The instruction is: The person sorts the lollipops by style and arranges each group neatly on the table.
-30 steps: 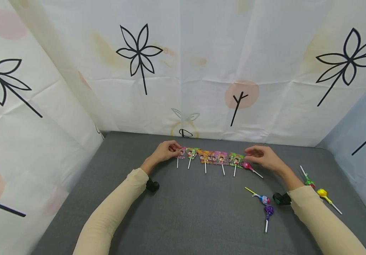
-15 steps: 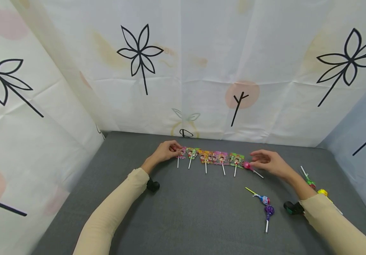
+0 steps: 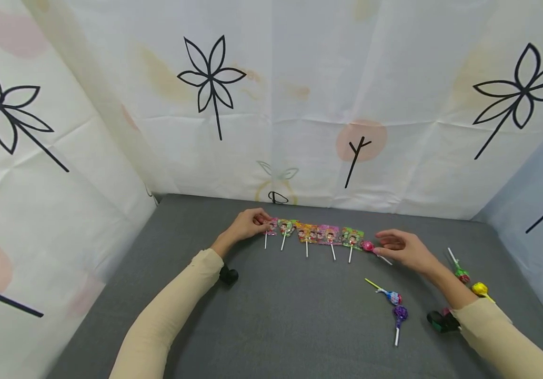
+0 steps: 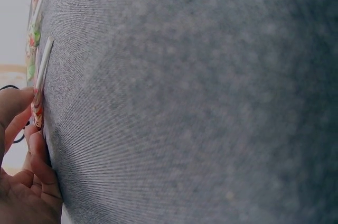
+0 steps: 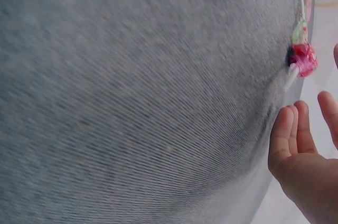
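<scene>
Pink lollipop [image 3: 273,226]: I see the left hand [image 3: 250,224], fingers apparently clamped on it, likely anchoring the row [image 3: 330,235]; right hand [image 3: 406,250], fingers apart.

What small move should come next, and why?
Probably nudge the round pink lollipop straight with the right hand: in the head view its stick slants right, while the adjacent flat green lollipop's points nearly straight down. The hand is close by.
</scene>
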The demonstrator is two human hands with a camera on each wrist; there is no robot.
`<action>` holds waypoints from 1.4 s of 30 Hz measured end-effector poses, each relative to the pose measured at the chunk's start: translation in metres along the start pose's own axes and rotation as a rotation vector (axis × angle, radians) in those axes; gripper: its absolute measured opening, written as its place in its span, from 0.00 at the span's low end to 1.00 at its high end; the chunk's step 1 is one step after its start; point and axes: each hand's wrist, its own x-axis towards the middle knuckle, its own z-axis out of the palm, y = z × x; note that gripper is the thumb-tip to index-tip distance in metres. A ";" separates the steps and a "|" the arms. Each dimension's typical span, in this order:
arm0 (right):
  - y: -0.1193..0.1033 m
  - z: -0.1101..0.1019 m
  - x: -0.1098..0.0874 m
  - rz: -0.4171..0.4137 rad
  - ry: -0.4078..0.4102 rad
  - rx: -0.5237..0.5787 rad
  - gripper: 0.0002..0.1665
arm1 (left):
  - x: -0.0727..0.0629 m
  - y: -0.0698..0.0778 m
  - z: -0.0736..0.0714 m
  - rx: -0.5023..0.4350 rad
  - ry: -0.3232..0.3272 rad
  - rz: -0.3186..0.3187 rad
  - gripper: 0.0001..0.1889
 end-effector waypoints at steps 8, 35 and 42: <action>0.004 0.008 -0.006 0.014 0.046 0.020 0.31 | 0.001 0.003 0.000 0.000 -0.001 -0.011 0.08; 0.000 0.032 0.012 -0.026 0.148 -0.028 0.23 | 0.002 0.000 -0.002 0.003 0.005 0.007 0.09; 0.002 0.032 0.010 -0.015 0.144 -0.025 0.19 | 0.001 0.002 0.001 -0.001 -0.008 -0.009 0.09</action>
